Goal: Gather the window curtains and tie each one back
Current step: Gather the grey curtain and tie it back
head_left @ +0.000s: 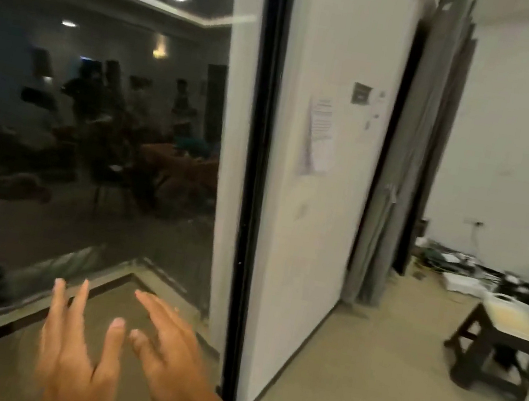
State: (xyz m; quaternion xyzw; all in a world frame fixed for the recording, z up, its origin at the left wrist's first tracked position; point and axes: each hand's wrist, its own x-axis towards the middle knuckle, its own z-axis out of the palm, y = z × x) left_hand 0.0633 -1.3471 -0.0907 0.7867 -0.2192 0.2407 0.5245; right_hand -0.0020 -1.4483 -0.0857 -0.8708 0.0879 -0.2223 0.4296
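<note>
Low before the dark window (pixel 92 138), the left hand (pixel 74 343) and the right hand (pixel 172 355) hover side by side, fingers spread and relaxed, grasping nothing. No curtain hangs over this pane, so empty hands suit a walk to another one. Beyond the white wall (pixel 302 258), well apart from both hands, the grey curtain (pixel 402 173) hangs bunched into a narrow column beside the far window frame; a pale band seems to cross it at mid height, though blur hides whether that is a tie. A dark stool (pixel 494 361) stands on the floor to its right, likely clear of the path.
</note>
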